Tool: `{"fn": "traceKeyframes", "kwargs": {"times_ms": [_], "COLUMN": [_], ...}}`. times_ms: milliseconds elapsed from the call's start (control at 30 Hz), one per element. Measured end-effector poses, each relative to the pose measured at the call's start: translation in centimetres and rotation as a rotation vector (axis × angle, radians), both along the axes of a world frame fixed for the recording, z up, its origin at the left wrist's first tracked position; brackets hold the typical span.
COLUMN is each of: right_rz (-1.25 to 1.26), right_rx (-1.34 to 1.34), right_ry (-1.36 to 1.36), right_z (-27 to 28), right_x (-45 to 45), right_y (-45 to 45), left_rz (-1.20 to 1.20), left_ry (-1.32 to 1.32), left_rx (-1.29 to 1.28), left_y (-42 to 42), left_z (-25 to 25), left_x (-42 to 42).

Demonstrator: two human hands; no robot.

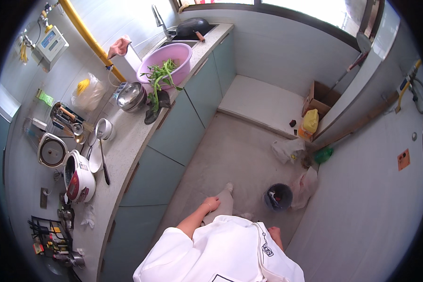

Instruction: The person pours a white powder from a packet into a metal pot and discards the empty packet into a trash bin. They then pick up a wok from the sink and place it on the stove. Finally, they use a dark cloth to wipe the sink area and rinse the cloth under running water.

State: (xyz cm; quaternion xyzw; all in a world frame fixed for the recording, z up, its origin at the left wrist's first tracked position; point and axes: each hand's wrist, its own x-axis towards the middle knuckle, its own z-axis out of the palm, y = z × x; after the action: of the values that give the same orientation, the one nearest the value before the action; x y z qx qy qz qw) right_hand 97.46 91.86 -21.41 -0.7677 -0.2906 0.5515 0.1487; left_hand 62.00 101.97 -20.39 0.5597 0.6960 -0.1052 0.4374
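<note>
My left hand (212, 203) hangs in front of my leg, with a thin bracelet at the wrist; I see nothing in it, and its fingers are too small to make out. Partly hidden by my white shirt, my right hand (274, 233) hangs at my side, nearest to a dark waste bin (278, 197) on the floor. Along the counter (125, 141) to my left, a pink plastic basin (166, 53) holds green leafy stems (164, 72), some trailing over its rim. Stacked metal bowls (130, 97) stand next to it. Closer lies a black-handled ladle (104, 162) beside an open rice cooker (81, 179).
A wok (192, 27) rests over the sink at the far end. Plastic bags (289, 151), a yellow jug (310, 120) and a cardboard box (319, 97) sit ahead on the right. A raised white ledge (262, 102) crosses the floor's far end. A utensil rack (68, 116) hangs on the left wall.
</note>
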Motion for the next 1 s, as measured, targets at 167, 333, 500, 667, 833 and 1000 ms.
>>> {"fn": "traceKeyframes", "kwargs": {"times_ms": [167,333,500,667,833,1000], "right_rz": [0.064,0.118,0.216,0.228,0.221,0.227], "right_rx": [-0.004,-0.047,-0.006,0.028,-0.015,0.011], "right_ry": [-0.01,-0.09,-0.17,-0.162,-0.115,0.057], "right_z": [1.2,2.8,2.8,4.7,5.1,0.6], "right_x": [-0.8,-2.3,-4.4,-9.0,-12.8,-13.8], "right_y": [4.2,8.8,14.4,21.8,27.9,29.7], "left_rz": [-0.107,-0.117,0.016,0.214,0.418,0.746], "left_ry": [0.07,0.009,-0.076,-0.146,-0.197,-0.303], "left_rx": [-0.143,-0.201,-0.143,-0.17,-0.047,-0.161], "left_y": [-0.3,3.3,8.0,12.3,15.4,18.2], "left_z": [-4.0,-3.8,-3.2,-4.3,-7.0,-6.1], "left_x": [-2.4,-3.3,-5.7,-8.9,-11.5,-12.2]}}
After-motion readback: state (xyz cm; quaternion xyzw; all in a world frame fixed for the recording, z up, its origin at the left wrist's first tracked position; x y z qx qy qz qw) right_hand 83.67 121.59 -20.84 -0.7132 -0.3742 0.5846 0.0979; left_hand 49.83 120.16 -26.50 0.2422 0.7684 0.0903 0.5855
